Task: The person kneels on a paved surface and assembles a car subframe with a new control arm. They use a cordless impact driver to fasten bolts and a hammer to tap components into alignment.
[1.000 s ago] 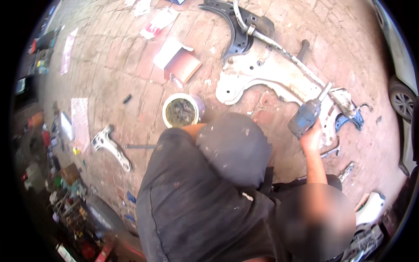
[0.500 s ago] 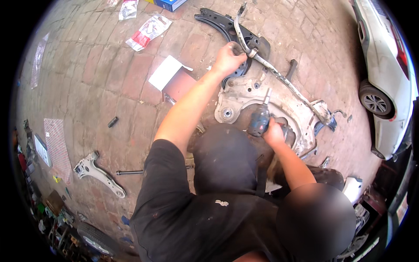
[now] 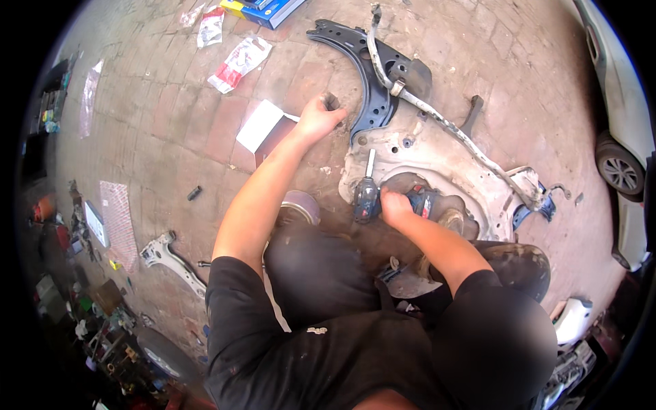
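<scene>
Since half a second ago, I am seeing the left hand (image 3: 320, 117) sliding off the black control arm (image 3: 372, 75) and coming down to a small dark piece (image 3: 333, 101) on the brick floor (image 3: 164, 130), just beside that arm's near edge. The grip there is closing around the piece, fingers curled over it; how tightly, I cannot tell. The right hand (image 3: 395, 205) is staying low and is wrapping fully around the handle of the power driver (image 3: 389, 199), pressed together on it.

What matters in space: the driver's bit (image 3: 370, 164) is pointing away from me, its long axis running from the hand up toward a bolt hole near the left edge of the pale subframe (image 3: 437, 164). The dark piece is lying farther out and to the left of that bit tip, near but apart from it. The left hand is clearly the nearer one to it; the right is sitting closer to my body, beside my knee. A white box (image 3: 263, 126) is lying just left of the outstretched forearm.
</scene>
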A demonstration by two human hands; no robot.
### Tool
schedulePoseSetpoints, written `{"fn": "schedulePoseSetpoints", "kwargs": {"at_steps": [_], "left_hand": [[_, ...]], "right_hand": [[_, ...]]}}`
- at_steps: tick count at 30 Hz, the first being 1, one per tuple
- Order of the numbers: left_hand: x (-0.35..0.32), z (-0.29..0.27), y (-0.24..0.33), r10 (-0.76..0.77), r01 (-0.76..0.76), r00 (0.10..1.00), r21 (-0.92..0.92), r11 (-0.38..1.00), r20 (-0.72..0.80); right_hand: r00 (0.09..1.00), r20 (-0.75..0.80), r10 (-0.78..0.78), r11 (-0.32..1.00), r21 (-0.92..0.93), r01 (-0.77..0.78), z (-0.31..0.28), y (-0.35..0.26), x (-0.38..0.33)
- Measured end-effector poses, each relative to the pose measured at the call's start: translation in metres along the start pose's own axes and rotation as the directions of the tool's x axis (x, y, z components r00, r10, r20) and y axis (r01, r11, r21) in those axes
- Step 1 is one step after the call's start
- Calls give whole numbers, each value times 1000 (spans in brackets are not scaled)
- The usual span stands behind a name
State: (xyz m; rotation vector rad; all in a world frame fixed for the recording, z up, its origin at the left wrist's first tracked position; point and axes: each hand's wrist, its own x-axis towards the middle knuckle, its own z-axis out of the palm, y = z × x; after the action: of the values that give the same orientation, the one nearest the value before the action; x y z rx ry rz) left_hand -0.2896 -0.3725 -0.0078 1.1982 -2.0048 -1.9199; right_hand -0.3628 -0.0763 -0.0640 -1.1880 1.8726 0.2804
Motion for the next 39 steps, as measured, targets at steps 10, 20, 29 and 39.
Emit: {"fn": "schedulePoseSetpoints", "kwargs": {"at_steps": [10,20,29,39], "left_hand": [[26,48,72,-183,196,976,-112,974,119],[80,146,37,-503,408,817,-332,850,-283],[107,169,-8,-457,369,883,-445,816,-105],[111,174,-20,-335,188,937,-677,712,-93]], "right_hand": [[923,-138,-358,929,-152,337,-233,54,52],[863,-486,-134,972,103,210,-250,122,109],[693,-695,-189,884,188,429,-215,116,163],[636,-738,-226,841,181,509,-203,121,171]]}}
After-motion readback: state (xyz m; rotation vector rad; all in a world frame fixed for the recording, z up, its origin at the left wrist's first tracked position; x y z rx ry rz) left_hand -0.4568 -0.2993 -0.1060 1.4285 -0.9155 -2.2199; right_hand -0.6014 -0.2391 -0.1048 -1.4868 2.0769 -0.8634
